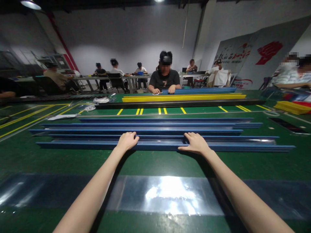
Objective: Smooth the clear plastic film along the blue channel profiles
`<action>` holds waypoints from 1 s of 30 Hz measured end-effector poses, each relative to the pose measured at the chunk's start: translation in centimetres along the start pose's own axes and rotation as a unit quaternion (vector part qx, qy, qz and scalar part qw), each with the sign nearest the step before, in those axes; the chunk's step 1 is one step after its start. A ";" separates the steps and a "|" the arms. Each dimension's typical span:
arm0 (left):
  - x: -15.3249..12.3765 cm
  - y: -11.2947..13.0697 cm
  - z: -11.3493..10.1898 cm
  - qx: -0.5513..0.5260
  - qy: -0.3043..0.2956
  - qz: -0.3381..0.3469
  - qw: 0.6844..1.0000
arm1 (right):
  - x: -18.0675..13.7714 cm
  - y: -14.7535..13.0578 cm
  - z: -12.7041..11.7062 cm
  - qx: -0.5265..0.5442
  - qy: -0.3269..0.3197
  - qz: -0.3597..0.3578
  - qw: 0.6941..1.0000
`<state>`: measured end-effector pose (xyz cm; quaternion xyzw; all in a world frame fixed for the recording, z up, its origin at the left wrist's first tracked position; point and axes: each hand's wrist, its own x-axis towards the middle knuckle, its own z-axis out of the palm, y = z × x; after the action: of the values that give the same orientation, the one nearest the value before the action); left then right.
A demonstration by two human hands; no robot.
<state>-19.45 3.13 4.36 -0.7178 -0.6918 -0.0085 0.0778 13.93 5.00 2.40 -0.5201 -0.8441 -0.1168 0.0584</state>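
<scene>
Green surface: your left hand, right hand apart on long blue plastic-looking channel; clamping unclear, press evenly.

Looked like workshop: long blue channels lay on green worktable, people sat at tables along rear wall (red fist marked grey panel)

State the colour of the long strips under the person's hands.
The long strips are blue, seen best in the head view.
</scene>
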 end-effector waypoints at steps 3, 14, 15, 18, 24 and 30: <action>0.0 0.2 -0.6 -0.008 -0.028 -0.005 1.000 | 0.2 -0.6 -0.2 0.013 -0.007 -0.002 1.000; 0.5 9.8 -0.7 -0.072 0.043 0.097 0.992 | 1.6 -6.9 -0.4 0.054 0.014 0.024 0.998; 0.5 10.3 -0.5 -0.075 0.041 0.090 0.992 | 1.6 -7.3 -0.4 0.056 0.014 0.024 0.998; 0.4 10.9 0.0 -0.078 0.040 0.069 0.994 | 1.7 -7.7 -0.5 0.057 0.013 0.023 0.998; 0.6 10.3 0.0 -0.082 0.045 0.047 0.995 | 1.3 -6.4 -0.7 0.057 -0.002 -0.021 0.998; 0.7 8.6 -0.1 -0.084 0.035 0.017 0.996 | -0.7 -2.0 -1.2 0.091 0.003 -0.049 0.995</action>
<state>-10.90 3.59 3.65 -0.7325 -0.6735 -0.0901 0.0419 12.46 3.21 3.11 -0.4701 -0.8756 -0.0439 0.1025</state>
